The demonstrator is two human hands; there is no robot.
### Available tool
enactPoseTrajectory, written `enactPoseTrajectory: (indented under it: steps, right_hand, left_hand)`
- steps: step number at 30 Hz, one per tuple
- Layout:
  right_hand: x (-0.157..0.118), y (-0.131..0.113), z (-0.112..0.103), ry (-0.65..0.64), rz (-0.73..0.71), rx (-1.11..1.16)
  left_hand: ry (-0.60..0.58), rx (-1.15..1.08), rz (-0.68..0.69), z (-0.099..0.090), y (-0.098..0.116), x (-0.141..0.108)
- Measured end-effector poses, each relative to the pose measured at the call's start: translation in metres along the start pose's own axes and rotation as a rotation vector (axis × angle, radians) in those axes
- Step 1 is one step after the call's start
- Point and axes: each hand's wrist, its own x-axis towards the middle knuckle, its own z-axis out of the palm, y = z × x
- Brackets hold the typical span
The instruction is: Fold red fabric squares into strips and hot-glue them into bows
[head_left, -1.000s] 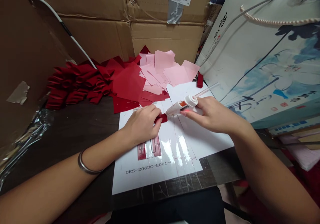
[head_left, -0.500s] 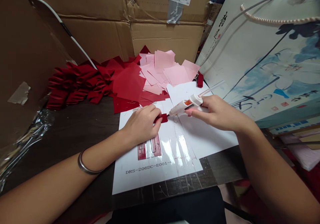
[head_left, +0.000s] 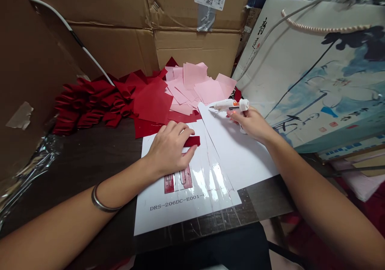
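My left hand (head_left: pixel 171 147) rests on the white paper sheet (head_left: pixel 162 222), its thumb and fingers around a small dark red fabric strip (head_left: pixel 194 141) that lies flat. In my right hand (head_left: pixel 254 123) is a white glue gun (head_left: pixel 225 104), its nozzle pointing left above the second white sheet (head_left: pixel 240 157). The gun's tip is apart from the strip. Below my left hand, a pink and red printed rectangle (head_left: pixel 186 177) shows under clear film.
Behind the sheets lie red squares (head_left: pixel 153 101) and pink squares (head_left: pixel 207 89). Folded red pieces (head_left: pixel 87 101) are heaped at the left. Cardboard (head_left: pixel 120 49) stands behind, a large painted paper bag (head_left: pixel 300 73) at the right. A white cable (head_left: pixel 96 63) hangs at the left.
My right hand has moved the glue gun up and away from the red strip. My left fingers have loosened, and more of the strip shows.
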Motion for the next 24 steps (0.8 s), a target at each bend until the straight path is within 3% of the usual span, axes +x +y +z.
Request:
enactPoseTrajectory:
  steps: [6, 9, 14, 16, 18, 21, 24]
  right_hand:
    - [0.001, 0.003, 0.0, -0.043, -0.037, -0.121]
    - [-0.005, 0.002, -0.006, -0.043, 0.009, -0.296]
    - [-0.03, -0.02, -0.022, 0.119, 0.038, -0.752]
    - [-0.041, -0.035, -0.024, 0.185, 0.027, -0.81]
    - [-0.047, -0.049, -0.018, 0.143, -0.018, -0.75]
    - [-0.049, -0.059, 0.003, -0.047, -0.25, -0.461]
    - [-0.046, -0.054, 0.027, -0.051, -0.44, -0.223]
  left_hand:
    - [-0.061, 0.012, 0.037, -0.001, 0.0, 0.0]
    - [-0.06, 0.008, 0.032, 0.001, -0.001, -0.001]
    - [-0.009, -0.004, 0.015, 0.005, -0.005, 0.0]
    - [0.023, -0.017, 0.015, 0.005, -0.005, 0.001]
    - [0.076, -0.051, 0.025, 0.005, -0.005, 0.002]
    - [0.161, -0.157, 0.067, 0.003, -0.004, 0.002]
    - [0.206, -0.28, 0.119, 0.001, -0.003, 0.001]
